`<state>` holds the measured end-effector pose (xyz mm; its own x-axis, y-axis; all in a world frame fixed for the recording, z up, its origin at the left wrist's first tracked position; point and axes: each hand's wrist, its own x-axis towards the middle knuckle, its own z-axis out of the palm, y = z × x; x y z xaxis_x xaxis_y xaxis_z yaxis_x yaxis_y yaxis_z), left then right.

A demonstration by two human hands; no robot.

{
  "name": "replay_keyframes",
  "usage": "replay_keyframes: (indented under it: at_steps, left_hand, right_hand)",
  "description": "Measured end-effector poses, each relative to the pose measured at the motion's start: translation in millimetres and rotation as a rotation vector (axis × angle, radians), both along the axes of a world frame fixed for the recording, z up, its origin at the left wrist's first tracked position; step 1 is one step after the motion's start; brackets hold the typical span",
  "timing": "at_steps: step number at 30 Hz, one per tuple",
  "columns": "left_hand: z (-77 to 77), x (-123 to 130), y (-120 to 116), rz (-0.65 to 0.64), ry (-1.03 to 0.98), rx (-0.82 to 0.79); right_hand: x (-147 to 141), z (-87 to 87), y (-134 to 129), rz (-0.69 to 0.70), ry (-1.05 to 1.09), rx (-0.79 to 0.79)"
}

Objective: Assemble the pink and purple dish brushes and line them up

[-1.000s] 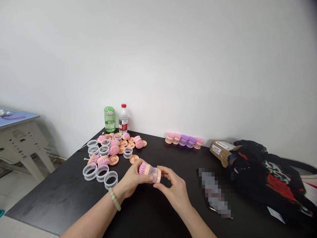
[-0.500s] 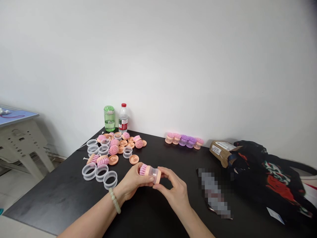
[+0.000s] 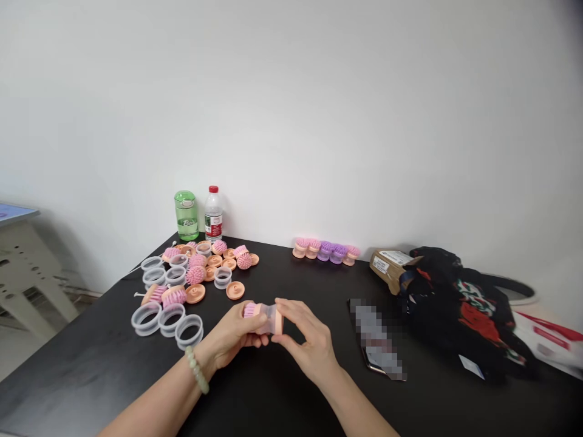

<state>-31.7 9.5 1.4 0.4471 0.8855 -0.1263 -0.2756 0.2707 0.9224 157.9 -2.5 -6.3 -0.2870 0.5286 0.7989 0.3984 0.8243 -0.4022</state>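
A pink-bristled scrub brush with a clear middle and a peach end lies sideways between my hands, over the black table. My left hand is closed round its bristle end, partly hiding it. With thumb and fingertips, my right hand pinches the peach end piece. Left of my hands lie several clear plastic rings, pink brush heads and peach discs. A row of whole pink and purple brushes stands by the wall.
A green bottle and a red-capped water bottle stand at the back left corner. To the right are a blurred-out phone, a brown package and a black cloth bag. Another desk is at far left.
The view has turned slightly right, so things appear shifted left. Both hands keep hold of the brush; my right fingers have changed position a little on its peach end.
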Motion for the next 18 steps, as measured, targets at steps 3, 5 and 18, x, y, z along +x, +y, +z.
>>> replay_keyframes:
  at_steps: [3, 5, 18]
  left_hand:
    - [-2.7, -1, 2, -0.061, 0.008, -0.022]
    - [-5.1, -1, 3, -0.084, 0.009, -0.033]
    - [-1.2, -1, 1, 0.023, 0.076, 0.255]
  right_hand:
    - [1, 6.8, -1, 0.067, -0.019, 0.008]
    - [1, 11.4, -1, 0.111, -0.033, 0.03]
    - [-4, -3.6, -2, -0.085, 0.04, -0.523]
